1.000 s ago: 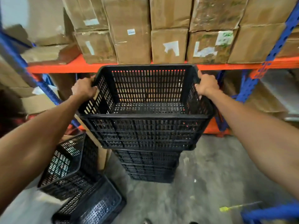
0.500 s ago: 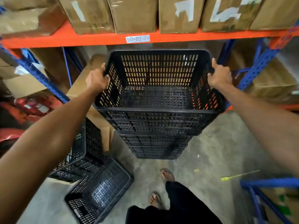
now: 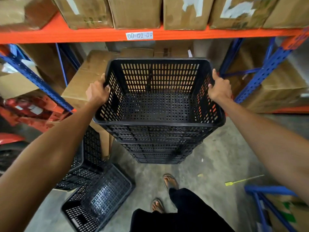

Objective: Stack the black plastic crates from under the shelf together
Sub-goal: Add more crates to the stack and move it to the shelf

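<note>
A black perforated plastic crate (image 3: 158, 104) sits on top of a stack of nested black crates (image 3: 158, 151) on the concrete floor in front of the shelf. My left hand (image 3: 97, 92) grips its left rim and my right hand (image 3: 219, 88) grips its right rim. Two more black crates lie at the lower left: one tilted (image 3: 87, 164) against a cardboard box, and one on its side (image 3: 98, 201) on the floor.
An orange shelf beam (image 3: 200, 33) with cardboard boxes runs above. Blue uprights (image 3: 260, 77) flank the bay, with boxes (image 3: 87, 76) underneath. My sandalled feet (image 3: 170, 181) stand close to the stack. A yellow tag (image 3: 240, 180) lies on the floor, and a blue frame (image 3: 267, 198) is at lower right.
The top crate has come down onto the stack, and my view has tilted downward so my feet show. Both hands have stayed on its rims.
</note>
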Demonstrator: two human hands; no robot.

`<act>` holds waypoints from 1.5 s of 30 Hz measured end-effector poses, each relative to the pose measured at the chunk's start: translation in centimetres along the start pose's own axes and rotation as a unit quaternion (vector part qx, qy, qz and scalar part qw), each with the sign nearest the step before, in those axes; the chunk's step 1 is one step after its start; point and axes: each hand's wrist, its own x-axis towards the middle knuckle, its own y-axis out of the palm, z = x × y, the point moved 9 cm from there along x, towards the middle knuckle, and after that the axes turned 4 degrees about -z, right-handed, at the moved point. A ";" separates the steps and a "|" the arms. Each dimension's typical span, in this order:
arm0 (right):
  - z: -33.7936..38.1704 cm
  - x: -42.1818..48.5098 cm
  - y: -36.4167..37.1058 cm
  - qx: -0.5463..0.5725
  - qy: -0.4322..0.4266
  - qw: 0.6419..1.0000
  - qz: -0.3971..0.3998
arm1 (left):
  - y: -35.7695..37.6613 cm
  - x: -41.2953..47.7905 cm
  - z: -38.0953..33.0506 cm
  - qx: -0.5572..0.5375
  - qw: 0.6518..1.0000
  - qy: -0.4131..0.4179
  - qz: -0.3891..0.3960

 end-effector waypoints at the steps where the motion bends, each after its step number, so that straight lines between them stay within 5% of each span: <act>1: 0.0 -0.1 0.2 -0.001 -0.002 1.000 -0.001 | 0.2 -0.1 0.2 0.003 1.000 -0.002 0.000; 27: 0.2 0.5 1.4 -0.020 0.022 1.000 -0.002 | 1.4 0.2 0.5 -0.022 0.999 0.010 0.028; 45: 0.9 -0.9 2.0 -0.028 -0.035 0.999 0.022 | 3.5 -0.4 1.2 -0.012 0.994 0.069 0.087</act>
